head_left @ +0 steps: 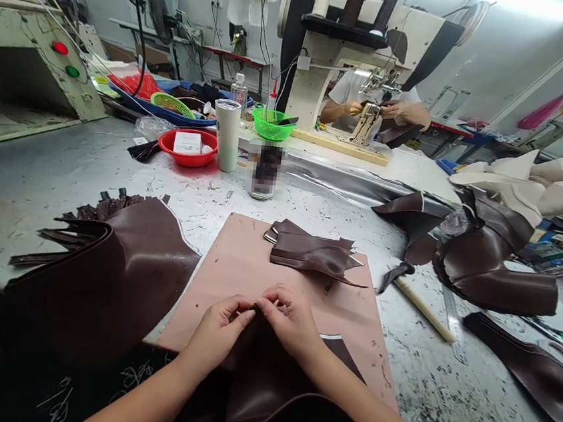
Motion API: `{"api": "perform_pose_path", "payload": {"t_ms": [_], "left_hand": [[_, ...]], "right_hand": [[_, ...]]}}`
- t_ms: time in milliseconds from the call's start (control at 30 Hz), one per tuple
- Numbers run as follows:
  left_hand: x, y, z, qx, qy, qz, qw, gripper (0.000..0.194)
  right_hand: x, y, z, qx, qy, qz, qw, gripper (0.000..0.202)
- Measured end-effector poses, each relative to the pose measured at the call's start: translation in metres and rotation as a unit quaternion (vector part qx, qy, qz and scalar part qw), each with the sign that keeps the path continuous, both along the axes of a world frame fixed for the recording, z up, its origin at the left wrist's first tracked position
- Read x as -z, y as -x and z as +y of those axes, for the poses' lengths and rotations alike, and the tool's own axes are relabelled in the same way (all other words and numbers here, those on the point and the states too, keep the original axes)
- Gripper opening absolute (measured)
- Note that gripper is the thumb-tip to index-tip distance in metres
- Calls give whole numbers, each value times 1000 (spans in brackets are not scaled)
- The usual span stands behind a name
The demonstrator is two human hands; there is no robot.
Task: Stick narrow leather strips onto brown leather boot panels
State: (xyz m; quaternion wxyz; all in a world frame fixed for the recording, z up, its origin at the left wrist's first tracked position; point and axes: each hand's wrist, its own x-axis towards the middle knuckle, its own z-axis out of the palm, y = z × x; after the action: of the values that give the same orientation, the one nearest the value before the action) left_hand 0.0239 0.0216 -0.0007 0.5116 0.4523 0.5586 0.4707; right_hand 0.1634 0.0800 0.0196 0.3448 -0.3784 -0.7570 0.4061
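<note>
My left hand (227, 329) and my right hand (286, 315) meet just above the front of a pink board (210, 264). Thumbs and fingers of both pinch the upper end of a dark brown leather piece (263, 387), which hangs down toward my lap. Exactly what edge lies between the fingertips is partly hidden. Beyond my hands, a small stack of brown leather pieces (308, 249) rests on the board. To the left lies a large folded leather piece (152, 244) with a bundle of strips at its far side.
A hammer (422, 306) and a metal ruler (455, 323) lie right of the board, near more leather pieces (497, 260). Behind stand a red bowl (187, 151), a white tumbler (228, 135) and a glass jar (263, 185). A co-worker (348, 97) sits behind a sewing machine (316, 74).
</note>
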Motion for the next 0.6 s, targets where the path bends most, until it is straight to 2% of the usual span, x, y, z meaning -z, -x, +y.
{"api": "perform_pose_path", "payload": {"t_ms": [100, 200, 300, 367, 433, 500, 600], "left_hand": [[1, 3, 1, -30, 38, 32, 998, 24], [-1, 5, 0, -54, 31, 126, 990, 16], [-3, 6, 1, -14, -10, 250, 968, 6], [-2, 5, 2, 13, -46, 312, 949, 8], [1, 4, 3, 28, -81, 357, 930, 13], [5, 4, 5, 38, -105, 394, 912, 17], [13, 5, 5, 44, -153, 428, 890, 20]], "right_hand": [[2, -10, -2, 24, 7, 55, 998, 16], [1, -30, -9, -9, -45, 94, 994, 13], [-2, -61, -17, -48, -157, 4, 986, 13], [-4, -85, -22, -69, -236, -97, 964, 11], [-7, -111, -31, -81, -280, -188, 938, 11], [-13, -138, -43, -83, -254, -273, 924, 16], [-28, -171, -64, -97, -80, -398, 909, 23]]}}
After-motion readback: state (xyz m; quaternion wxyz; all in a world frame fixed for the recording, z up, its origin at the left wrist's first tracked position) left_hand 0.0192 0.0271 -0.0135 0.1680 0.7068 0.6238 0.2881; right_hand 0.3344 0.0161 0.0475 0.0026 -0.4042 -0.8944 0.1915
